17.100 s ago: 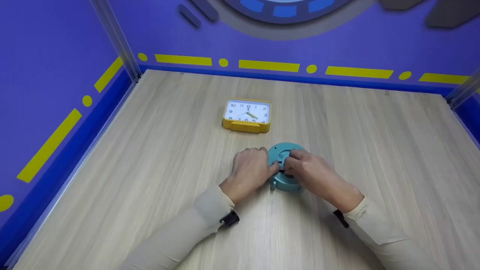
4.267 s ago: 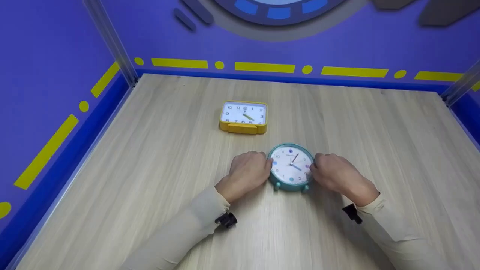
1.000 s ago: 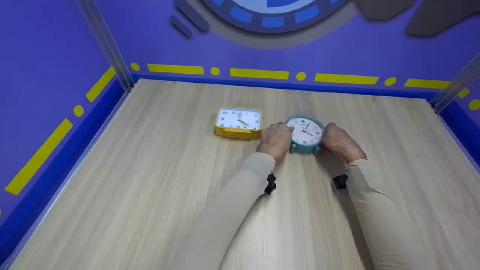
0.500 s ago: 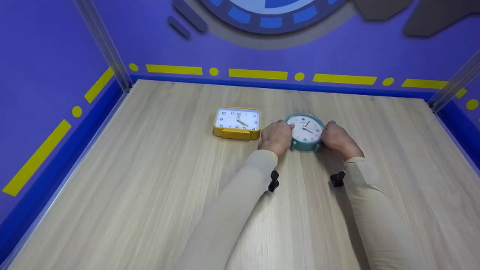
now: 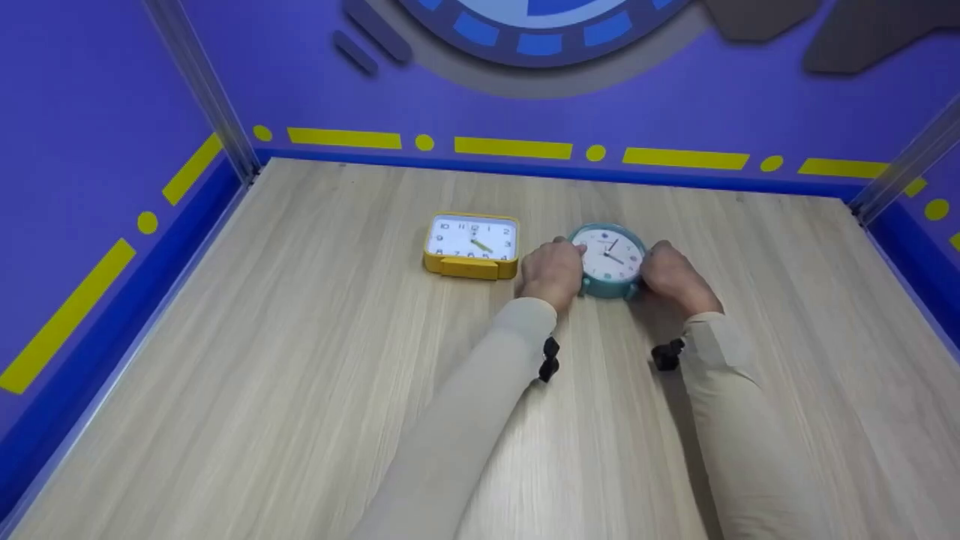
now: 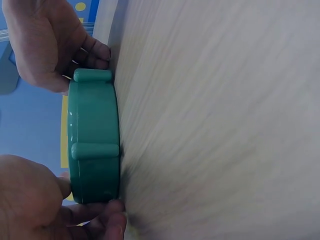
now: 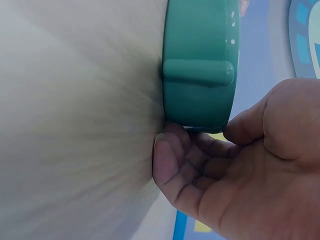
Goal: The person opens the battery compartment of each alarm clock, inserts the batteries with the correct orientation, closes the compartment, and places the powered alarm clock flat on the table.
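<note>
A round teal alarm clock (image 5: 609, 259) lies face up on the wooden table, its two short feet towards me. My left hand (image 5: 553, 271) grips its left side, thumb at the rim and fingers curled against the edge. On the opposite side my right hand (image 5: 679, 277) pinches the casing, thumb at the front rim and fingertips low by the tabletop. The left wrist view shows the clock's green side (image 6: 95, 120) between both hands, its back close against the wood. A yellow rectangular alarm clock (image 5: 472, 245), also face up, lies just left of my left hand.
The pale wooden tabletop (image 5: 300, 337) runs back to a blue-purple wall (image 5: 300, 75) with yellow dashes. Another such wall (image 5: 67, 150) borders the left side, and metal posts (image 5: 217, 97) stand at the back corners.
Earlier the teal clock lay back up with both hands at its back. It was turned face up, then carried away from me to beside the yellow clock; lately it shifted slightly farther back.
</note>
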`<state>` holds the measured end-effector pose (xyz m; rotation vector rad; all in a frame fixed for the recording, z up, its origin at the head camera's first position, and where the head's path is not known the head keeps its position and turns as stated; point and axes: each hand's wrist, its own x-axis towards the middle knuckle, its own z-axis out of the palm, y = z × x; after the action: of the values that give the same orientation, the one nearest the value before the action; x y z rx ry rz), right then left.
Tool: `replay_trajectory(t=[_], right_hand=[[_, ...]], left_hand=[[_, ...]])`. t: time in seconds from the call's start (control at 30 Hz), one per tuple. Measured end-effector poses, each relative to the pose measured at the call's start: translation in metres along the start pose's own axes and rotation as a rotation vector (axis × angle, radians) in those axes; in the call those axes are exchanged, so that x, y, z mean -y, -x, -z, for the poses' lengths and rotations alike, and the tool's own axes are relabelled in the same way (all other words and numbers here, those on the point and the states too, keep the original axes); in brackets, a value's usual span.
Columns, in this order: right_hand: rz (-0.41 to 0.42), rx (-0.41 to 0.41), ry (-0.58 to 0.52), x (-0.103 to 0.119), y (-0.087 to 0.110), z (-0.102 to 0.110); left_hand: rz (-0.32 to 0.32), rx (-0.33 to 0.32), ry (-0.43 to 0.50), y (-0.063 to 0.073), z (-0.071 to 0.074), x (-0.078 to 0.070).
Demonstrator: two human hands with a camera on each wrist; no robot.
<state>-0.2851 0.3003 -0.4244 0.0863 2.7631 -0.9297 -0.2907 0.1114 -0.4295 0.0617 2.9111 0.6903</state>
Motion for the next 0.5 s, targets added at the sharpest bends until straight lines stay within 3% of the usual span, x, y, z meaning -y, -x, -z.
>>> replay_trajectory(t=[0.23, 0.5], right_hand=[[0.04, -0.043, -0.044, -0.008, 0.003, -0.002], [-0.027, -0.031, -0.192, -0.017, 0.007, -0.007]], left_hand=[[0.015, 0.008, 0.064, 0.002, 0.0, 0.0], [0.055, 0.012, 0.135, 0.002, 0.002, 0.003]])
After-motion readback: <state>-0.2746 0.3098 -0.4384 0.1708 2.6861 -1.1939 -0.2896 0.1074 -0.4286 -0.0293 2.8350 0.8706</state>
